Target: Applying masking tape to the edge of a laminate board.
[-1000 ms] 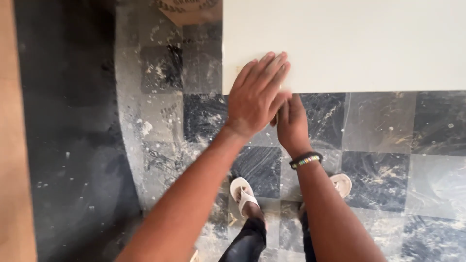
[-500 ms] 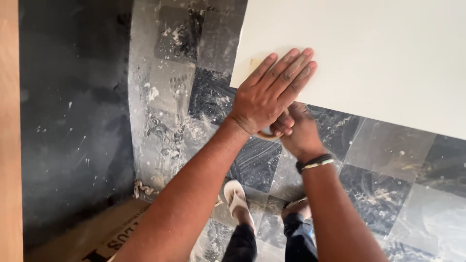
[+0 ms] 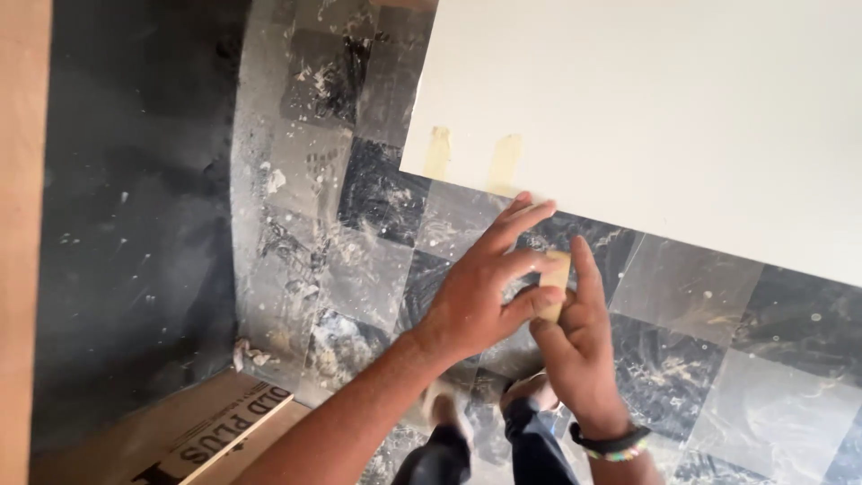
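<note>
A large white panel (image 3: 664,117) fills the upper right, and two short yellowish tape strips (image 3: 471,154) sit near its lower left corner. Just below the panel's edge, my left hand (image 3: 476,292) and my right hand (image 3: 579,346) meet over the tiled floor. Between them is a small tan piece (image 3: 556,280), like a bit of tape. My left fingers and my right thumb and fingers pinch it. A beaded band (image 3: 611,445) circles my right wrist. Neither hand touches the panel.
Dusty dark and grey checkered tiles (image 3: 377,198) cover the floor. A dark surface (image 3: 135,224) lies to the left, with a wooden strip (image 3: 20,233) at the frame's edge. A cardboard box (image 3: 202,431) sits lower left. My feet (image 3: 489,422) are below my hands.
Both hands have come off the white panel and dropped below its edge. Two tape strips show where my left hand lay. The view has tilted.
</note>
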